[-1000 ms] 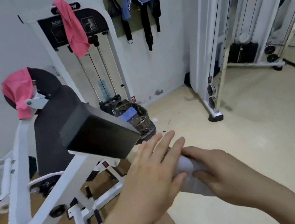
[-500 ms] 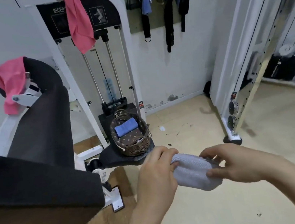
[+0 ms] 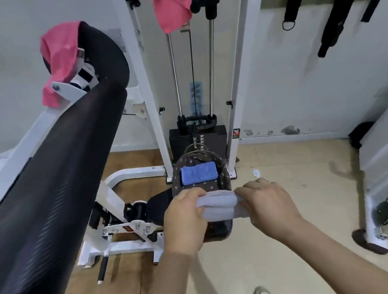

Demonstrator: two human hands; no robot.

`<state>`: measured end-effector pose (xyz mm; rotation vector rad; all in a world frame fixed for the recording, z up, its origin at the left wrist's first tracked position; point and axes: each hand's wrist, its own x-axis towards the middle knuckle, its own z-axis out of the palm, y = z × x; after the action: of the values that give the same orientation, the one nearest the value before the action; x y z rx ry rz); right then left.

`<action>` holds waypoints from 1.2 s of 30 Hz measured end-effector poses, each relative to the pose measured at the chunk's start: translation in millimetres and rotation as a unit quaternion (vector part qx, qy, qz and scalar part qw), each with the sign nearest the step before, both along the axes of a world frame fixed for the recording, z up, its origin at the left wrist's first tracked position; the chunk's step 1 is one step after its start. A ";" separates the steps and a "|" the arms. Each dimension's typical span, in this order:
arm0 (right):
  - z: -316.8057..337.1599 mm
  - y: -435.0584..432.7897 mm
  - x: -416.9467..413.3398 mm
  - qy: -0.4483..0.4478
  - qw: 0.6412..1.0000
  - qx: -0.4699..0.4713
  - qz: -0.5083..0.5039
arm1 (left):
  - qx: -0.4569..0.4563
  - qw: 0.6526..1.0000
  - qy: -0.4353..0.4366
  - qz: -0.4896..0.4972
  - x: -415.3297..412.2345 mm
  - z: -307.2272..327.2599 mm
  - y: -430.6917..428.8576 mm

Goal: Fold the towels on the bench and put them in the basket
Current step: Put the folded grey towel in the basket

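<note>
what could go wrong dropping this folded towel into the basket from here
The grey towel is pinched only at its ends by the left hand and right hand, so the fold may spring open on release. The basket is small and already holds a blue towel, so the grey one may catch the rim.

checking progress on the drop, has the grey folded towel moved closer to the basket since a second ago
Yes. The grey folded towel, held by the left hand and right hand, now sits over the basket's near rim; earlier it was well short of the basket.
</note>
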<state>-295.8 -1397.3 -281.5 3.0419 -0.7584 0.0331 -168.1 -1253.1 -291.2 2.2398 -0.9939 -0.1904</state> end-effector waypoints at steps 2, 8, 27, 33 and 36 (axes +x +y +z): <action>-16.8 -26.0 28.0 -0.004 1.000 0.015 0.021 | 0.043 0.999 0.003 0.003 24.7 -13.0 -21.3; -86.6 -102.8 106.9 0.028 0.993 0.082 0.078 | 0.178 0.984 -0.018 -0.022 91.4 -75.2 -85.5; -202.8 -159.2 232.3 0.252 0.956 0.090 0.120 | 0.513 0.831 -0.151 -0.154 182.9 -216.7 -176.0; -211.9 -157.2 237.2 0.161 0.977 0.077 0.113 | 0.482 0.844 -0.167 -0.166 190.6 -217.6 -175.3; -220.3 -154.0 234.9 0.073 0.980 0.090 0.164 | 0.411 0.874 -0.196 -0.171 190.0 -218.4 -168.8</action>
<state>-60.8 -1551.3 -501.8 3.2558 -0.2586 -0.2694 21.9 -1421.9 -509.6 2.9093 -1.7902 -0.3819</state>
